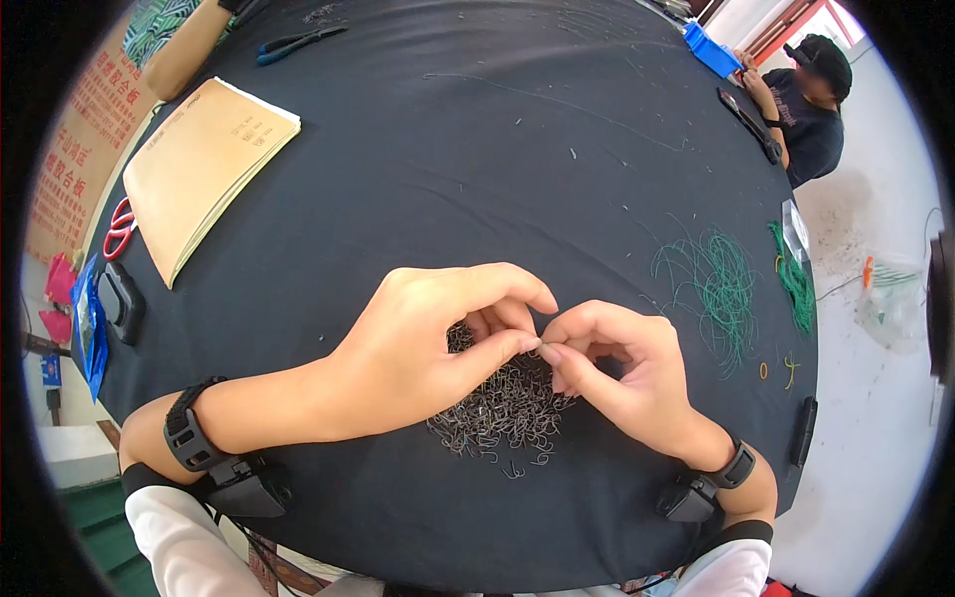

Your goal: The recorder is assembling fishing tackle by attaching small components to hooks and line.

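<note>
A heap of small dark fish hooks [502, 408] lies on the black cloth in front of me. Above its far side, my left hand [448, 323] and my right hand [627, 368] meet with thumbs and forefingers almost touching. Both are closed in a pinch. Whatever sits between the fingertips is too small to make out. My left fingers hide part of the heap. To the right of my right hand spreads a loose tangle of green line [726, 298].
A stack of tan paper booklets [214, 164], red-handled scissors [119, 227] and a black device [121, 303] lie left. Pliers [298, 46] rest farther back. At right are a green cord bundle [793, 284] and a blue bin [711, 50] near another person [811, 109].
</note>
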`<state>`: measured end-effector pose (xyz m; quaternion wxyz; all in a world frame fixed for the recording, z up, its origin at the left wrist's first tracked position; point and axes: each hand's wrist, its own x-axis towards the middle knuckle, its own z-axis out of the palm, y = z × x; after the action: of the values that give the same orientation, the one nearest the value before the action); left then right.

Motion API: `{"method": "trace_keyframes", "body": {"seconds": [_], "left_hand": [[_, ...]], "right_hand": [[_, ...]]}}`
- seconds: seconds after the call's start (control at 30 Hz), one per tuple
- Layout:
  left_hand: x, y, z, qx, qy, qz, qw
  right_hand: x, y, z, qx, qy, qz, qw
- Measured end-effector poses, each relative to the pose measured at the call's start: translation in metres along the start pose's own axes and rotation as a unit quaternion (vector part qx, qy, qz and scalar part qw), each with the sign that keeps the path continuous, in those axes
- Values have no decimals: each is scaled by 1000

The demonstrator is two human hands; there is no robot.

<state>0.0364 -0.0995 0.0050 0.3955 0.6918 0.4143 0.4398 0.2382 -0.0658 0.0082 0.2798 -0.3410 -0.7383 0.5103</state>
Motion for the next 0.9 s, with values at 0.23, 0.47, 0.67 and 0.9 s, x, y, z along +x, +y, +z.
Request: {"method": "trace_keyframes", "body": {"seconds": [0.23, 0.47, 0.67, 0.9], "left_hand": [[-1, 2, -1, 44, -18, 27, 999], [0, 4, 2, -194, -47, -144, 969], [2, 9, -1, -335, -121, -231, 905], [4, 8, -5, -434, -139, -339, 823]], "right_hand": [[0, -1, -1, 21, -22, 22, 999], [0, -2, -4, 51, 0, -44, 998], [0, -3, -6, 24, 0, -96, 995], [2, -1, -6, -10, 5, -135, 991]]}}
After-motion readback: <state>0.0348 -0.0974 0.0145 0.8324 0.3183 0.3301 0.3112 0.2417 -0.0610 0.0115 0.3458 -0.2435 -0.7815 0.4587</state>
